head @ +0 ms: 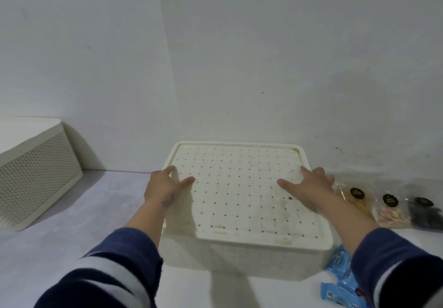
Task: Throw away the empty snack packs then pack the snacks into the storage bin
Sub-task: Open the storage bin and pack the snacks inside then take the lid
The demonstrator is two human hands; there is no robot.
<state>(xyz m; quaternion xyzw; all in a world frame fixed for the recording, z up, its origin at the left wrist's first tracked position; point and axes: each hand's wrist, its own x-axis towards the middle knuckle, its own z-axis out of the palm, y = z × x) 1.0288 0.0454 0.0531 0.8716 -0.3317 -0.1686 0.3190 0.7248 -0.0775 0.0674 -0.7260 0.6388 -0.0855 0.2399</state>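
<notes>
A cream storage bin [230, 257] stands in the middle of the white surface, closed by a perforated lid [239, 187]. My left hand [165, 185] grips the lid's left edge, thumb on top and fingers over the rim. My right hand [309, 185] holds the lid's right edge the same way. To the right of the bin lie three clear snack bags with black labels: a yellow one [354, 197], a pink-and-white one [390, 214] and a dark one [426, 214]. Blue snack packs [340, 281] lie at the bin's front right corner, partly hidden by my right sleeve.
A second cream bin [36, 171] with perforated sides and a lid stands at the far left against the wall. White walls meet in a corner behind the bins. Bare surface lies between the two bins.
</notes>
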